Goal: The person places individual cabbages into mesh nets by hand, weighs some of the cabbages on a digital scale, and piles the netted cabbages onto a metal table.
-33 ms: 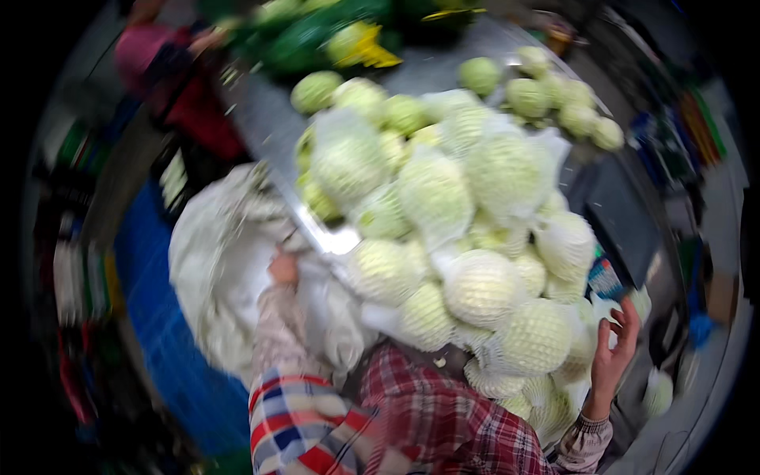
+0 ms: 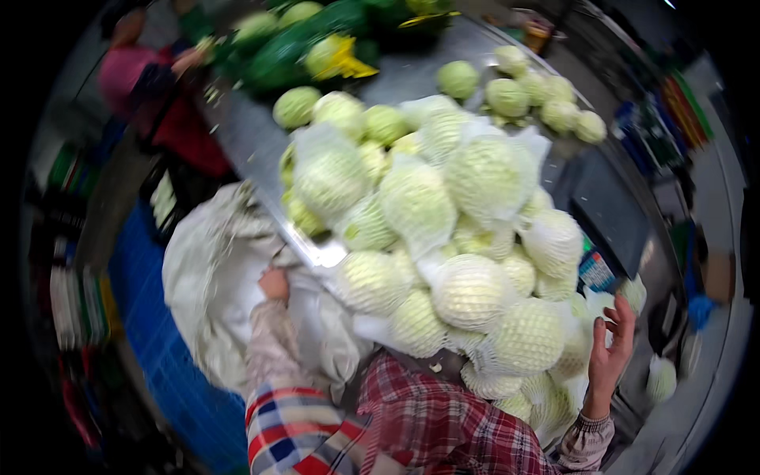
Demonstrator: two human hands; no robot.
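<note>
A large white woven sack (image 2: 207, 297) gapes beside the table's near left corner. My left hand (image 2: 274, 283) is at its mouth, fingers curled and seemingly closed on a fold of it, though the grip is partly hidden. Over the near part of the metal table (image 2: 257, 150) spreads a heap of pale green cabbages (image 2: 518, 336), many in white foam netting. To the right of the heap, my right hand (image 2: 611, 348) is raised with fingers apart and holds nothing. A netted cabbage (image 2: 632, 294) shows just behind its fingertips.
Green mesh bags (image 2: 297, 67) of cabbages lie at the far end. Bare cabbages (image 2: 546, 95) sit at the far right, near a dark flat tray (image 2: 609, 210). Another person (image 2: 162, 103) stands far left. A blue sheet (image 2: 154, 317) covers floor left of the sack.
The whole view shifts slightly, so the heap and table appear a little further left. Both hands keep their poses.
</note>
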